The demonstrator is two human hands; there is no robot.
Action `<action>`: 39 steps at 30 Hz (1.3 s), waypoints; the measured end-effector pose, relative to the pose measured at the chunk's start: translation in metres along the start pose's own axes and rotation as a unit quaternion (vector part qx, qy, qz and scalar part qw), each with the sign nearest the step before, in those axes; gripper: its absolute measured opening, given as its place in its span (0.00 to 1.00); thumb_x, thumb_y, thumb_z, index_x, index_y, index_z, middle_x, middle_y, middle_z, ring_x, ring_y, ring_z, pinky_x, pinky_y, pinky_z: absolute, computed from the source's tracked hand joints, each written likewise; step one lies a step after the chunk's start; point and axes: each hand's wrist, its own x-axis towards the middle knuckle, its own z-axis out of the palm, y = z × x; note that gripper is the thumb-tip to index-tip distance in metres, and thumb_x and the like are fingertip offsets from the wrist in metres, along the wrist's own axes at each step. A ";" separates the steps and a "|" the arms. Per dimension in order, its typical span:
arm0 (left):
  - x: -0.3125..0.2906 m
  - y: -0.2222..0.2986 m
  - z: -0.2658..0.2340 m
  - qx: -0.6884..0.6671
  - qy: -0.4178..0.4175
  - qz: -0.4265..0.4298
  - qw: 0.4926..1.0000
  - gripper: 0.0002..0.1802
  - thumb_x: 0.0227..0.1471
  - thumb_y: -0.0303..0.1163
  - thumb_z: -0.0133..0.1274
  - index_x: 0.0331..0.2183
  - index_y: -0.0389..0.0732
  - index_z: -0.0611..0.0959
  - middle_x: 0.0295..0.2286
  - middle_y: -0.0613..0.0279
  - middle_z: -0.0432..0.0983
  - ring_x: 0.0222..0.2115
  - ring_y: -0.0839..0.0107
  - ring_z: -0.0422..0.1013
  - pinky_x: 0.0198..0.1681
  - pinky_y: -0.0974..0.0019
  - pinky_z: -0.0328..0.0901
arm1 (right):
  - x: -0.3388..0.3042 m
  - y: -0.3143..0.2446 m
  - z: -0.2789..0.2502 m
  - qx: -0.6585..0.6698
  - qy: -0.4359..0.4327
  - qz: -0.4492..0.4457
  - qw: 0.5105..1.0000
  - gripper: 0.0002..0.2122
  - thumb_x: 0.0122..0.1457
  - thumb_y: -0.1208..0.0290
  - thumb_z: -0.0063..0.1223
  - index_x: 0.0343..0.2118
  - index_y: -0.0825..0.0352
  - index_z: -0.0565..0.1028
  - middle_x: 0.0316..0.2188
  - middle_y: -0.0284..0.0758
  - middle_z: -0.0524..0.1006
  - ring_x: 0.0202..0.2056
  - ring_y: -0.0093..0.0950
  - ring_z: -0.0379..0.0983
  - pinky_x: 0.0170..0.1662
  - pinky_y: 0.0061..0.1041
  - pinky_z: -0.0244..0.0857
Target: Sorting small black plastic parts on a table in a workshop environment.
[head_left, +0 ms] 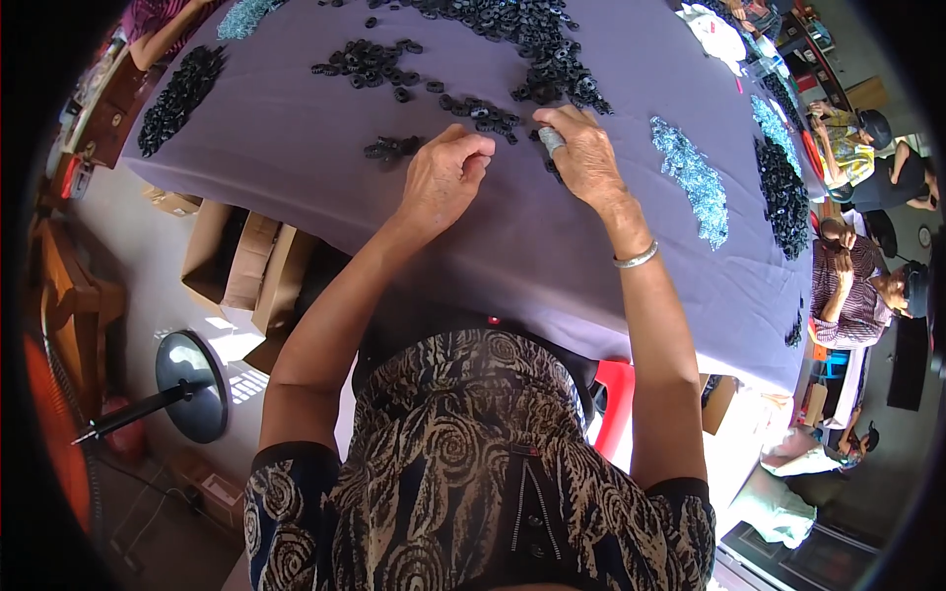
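Note:
My left hand (446,179) hovers over the purple tablecloth (296,138) with its fingers pinched together; whatever they hold is hidden. Beside it on the left lies a small clump of black parts (392,148). My right hand (583,161), with a grey wrap on one finger and a silver bangle (637,255) at the wrist, is curled closed next to a few black pieces. What sits in its fingertips cannot be made out. Just beyond both hands runs a strip of small black ring-shaped parts (481,113), between a loose group (367,67) and a larger heap (547,59).
Clear bluish small pieces (692,177) are spread right of my right hand. Dark heaps lie at the table's left end (182,98) and right side (783,197). Cardboard boxes (241,261) stand below the left edge. Other people (857,286) sit along the right side.

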 end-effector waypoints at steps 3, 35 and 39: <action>0.001 -0.004 0.000 0.002 0.011 0.001 1.000 0.08 0.45 0.17 0.52 0.31 0.38 0.79 0.24 0.61 0.70 0.23 0.70 0.69 0.27 0.71 0.64 | 0.005 -0.005 0.004 -0.007 0.001 -0.009 1.000 0.11 0.50 0.82 0.49 0.38 0.66 0.74 0.33 0.38 0.74 0.36 0.37 0.71 0.41 0.32 0.66; 0.002 0.010 0.003 -0.136 0.039 -0.017 0.990 0.14 0.47 0.17 0.53 0.39 0.37 0.76 0.31 0.62 0.70 0.31 0.76 0.70 0.34 0.76 0.66 | 0.000 -0.023 0.007 0.304 -0.022 0.129 0.944 0.09 0.46 0.85 0.54 0.31 0.68 0.74 0.25 0.31 0.75 0.27 0.18 0.70 0.32 0.19 0.67; 0.001 0.019 0.006 -0.226 -0.042 -0.019 0.973 0.15 0.49 0.18 0.52 0.41 0.36 0.75 0.35 0.63 0.68 0.36 0.77 0.69 0.38 0.75 0.66 | -0.018 -0.029 -0.004 0.399 -0.050 0.140 0.905 0.07 0.48 0.84 0.55 0.31 0.69 0.73 0.24 0.27 0.73 0.27 0.14 0.67 0.32 0.15 0.65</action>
